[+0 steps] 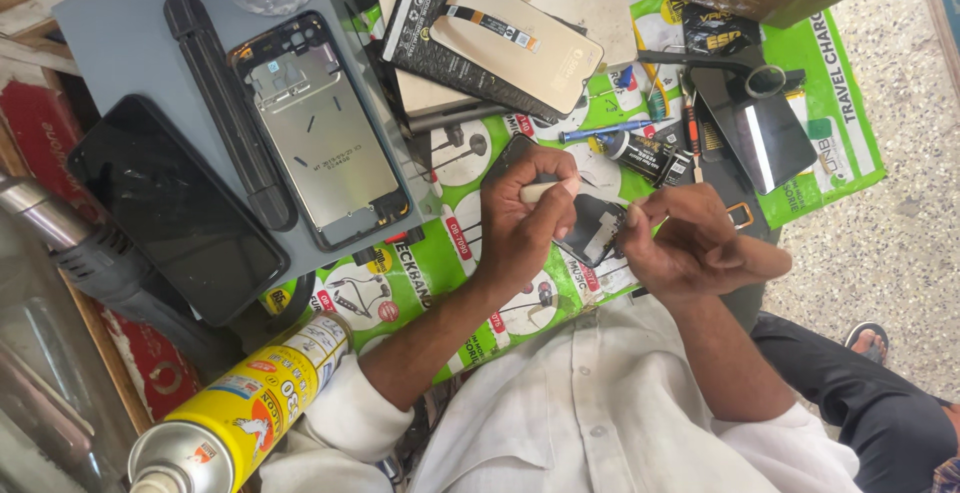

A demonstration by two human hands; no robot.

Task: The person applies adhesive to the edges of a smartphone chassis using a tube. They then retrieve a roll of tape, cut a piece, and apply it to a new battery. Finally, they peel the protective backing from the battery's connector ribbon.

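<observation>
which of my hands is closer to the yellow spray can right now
Left. Your left hand, gripping a pale tool, is up and to the right of the yellow spray can. Your right hand is further right, on the far side of the left.

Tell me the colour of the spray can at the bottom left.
The spray can is mostly yellow with a silver top, seen in the head view.
</observation>
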